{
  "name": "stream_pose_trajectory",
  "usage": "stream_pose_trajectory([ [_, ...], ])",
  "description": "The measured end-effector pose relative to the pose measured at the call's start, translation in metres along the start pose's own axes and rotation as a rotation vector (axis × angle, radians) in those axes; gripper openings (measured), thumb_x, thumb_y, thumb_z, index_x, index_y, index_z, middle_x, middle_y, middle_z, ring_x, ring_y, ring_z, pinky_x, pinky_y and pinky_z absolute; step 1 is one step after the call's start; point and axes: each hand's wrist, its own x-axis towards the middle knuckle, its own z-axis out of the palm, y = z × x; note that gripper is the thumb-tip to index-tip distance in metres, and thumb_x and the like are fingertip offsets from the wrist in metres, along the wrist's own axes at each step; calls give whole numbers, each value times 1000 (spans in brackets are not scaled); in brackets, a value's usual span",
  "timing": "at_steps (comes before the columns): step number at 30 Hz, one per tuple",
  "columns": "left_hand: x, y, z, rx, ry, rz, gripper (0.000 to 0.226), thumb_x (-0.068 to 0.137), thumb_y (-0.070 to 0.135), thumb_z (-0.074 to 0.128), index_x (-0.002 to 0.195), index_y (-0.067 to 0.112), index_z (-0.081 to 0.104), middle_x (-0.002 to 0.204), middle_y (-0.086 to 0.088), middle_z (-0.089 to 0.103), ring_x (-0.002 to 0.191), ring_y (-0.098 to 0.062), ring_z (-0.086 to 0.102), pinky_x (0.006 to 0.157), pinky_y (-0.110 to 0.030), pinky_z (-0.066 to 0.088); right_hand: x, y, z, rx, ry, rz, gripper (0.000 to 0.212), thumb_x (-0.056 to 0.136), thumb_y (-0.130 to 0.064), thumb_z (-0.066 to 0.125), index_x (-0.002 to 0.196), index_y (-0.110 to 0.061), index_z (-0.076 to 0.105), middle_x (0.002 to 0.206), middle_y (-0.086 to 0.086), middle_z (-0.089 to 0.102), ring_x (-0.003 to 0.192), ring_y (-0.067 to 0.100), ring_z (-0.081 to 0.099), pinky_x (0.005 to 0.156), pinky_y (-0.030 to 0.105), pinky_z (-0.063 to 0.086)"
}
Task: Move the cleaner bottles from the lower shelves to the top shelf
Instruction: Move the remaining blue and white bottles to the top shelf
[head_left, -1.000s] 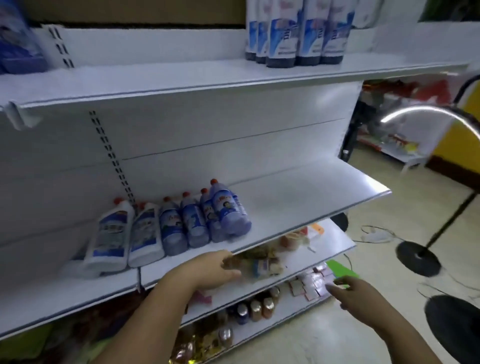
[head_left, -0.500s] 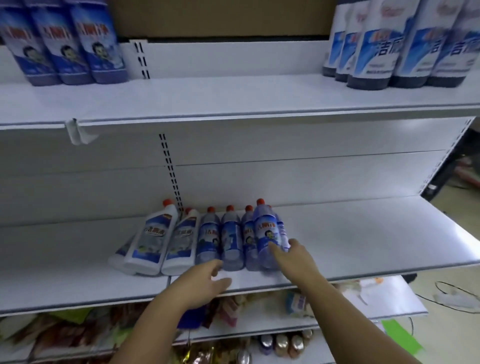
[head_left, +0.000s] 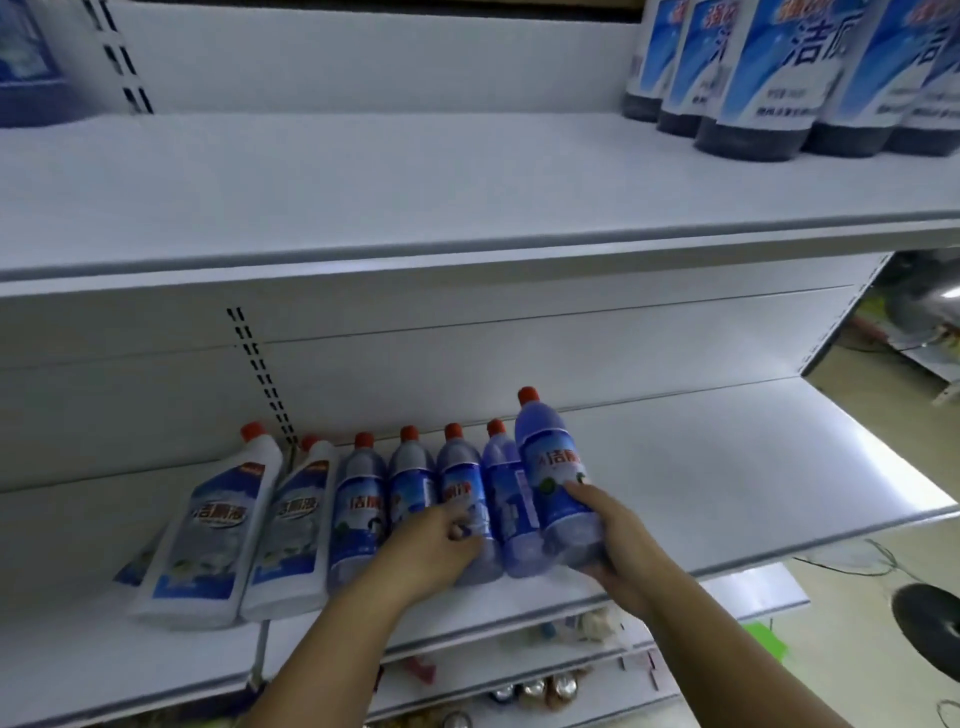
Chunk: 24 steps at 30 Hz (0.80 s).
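Observation:
Several blue cleaner bottles with red caps lie side by side on the middle shelf (head_left: 727, 467). My right hand (head_left: 618, 540) grips the rightmost blue bottle (head_left: 556, 467), which sits a little higher than its neighbours. My left hand (head_left: 431, 545) closes around another blue bottle (head_left: 465, 499) in the middle of the row. Two white cleaner bottles (head_left: 208, 525) with red caps lie at the left end. The top shelf (head_left: 363, 182) above has a bare stretch in its middle.
Tall dark-based bottles with blue-white labels (head_left: 769, 83) stand at the top shelf's right end; more blue bottles (head_left: 26, 62) at its left. Lower shelves (head_left: 571, 639) hold mixed goods. A black round stand base (head_left: 930, 634) rests on the floor to the right.
Both hands have moved forward onto the row of blue bottles and closed on one each. The rightmost bottle has risen slightly. The view has moved closer to the shelf.

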Motion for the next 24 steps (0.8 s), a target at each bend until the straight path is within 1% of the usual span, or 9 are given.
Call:
stream_pose_trajectory([
  [3,5,9,16,61,72,-49,37,88,34,52,124,24,54,117,-3,61,94,-15,54,85,-28,44,-7,-8,-26,278,-107,25,56,72,-27,63,122,-5,50,106,23,62,95,31,61,78,42,57],
  [8,25,35,57,366,200,-14,34,87,30,52,113,10,58,117,-10,60,106,-26,57,88,-33,46,-20,-8,-57,317,-56,14,81,48,-27,84,118,-3,50,89,24,62,79,31,61,58,35,60],
  [12,51,53,87,528,289,-72,40,89,23,48,125,6,48,124,-12,52,109,-27,55,91,-36,47,-31,-11,-79,322,-28,16,58,67,-25,63,118,-2,48,90,24,59,77,31,58,55,33,59],
  [15,56,62,98,269,360,34,27,89,9,49,115,5,56,124,-11,53,109,-26,55,88,-30,44,-37,-13,-99,302,-23,16,55,69,-28,62,116,-2,49,91,24,60,79,31,60,56,34,59],
  [17,57,68,103,186,434,34,32,87,23,56,116,8,56,118,-9,58,105,-22,57,87,-27,44,-41,-13,-108,292,13,17,54,71,-34,61,114,-3,50,93,23,62,79,30,61,57,35,59],
  [18,61,71,105,168,451,-18,44,83,35,59,119,10,53,114,-7,60,102,-21,59,87,-27,47,-42,-13,-112,298,37,15,51,76,-37,60,113,-3,51,95,23,62,79,31,61,57,36,59],
  [21,75,78,108,-41,247,-306,82,67,52,69,130,8,39,114,-8,61,99,-24,61,85,-32,49,-44,-14,-124,330,88,-2,46,90,-38,51,118,-2,50,98,22,63,80,31,62,58,37,59],
  [22,78,81,107,-136,165,-358,84,63,51,71,128,6,42,110,-9,63,96,-25,61,84,-32,50,-46,-15,-128,334,101,-9,46,90,-37,51,119,-2,49,98,22,62,80,31,62,59,37,59],
  [24,82,83,106,-315,93,-383,69,62,43,74,116,5,54,94,-9,65,83,-23,63,77,-31,53,-50,-16,-136,294,115,-31,46,89,-35,53,121,-2,47,101,23,62,81,32,63,63,39,59],
])
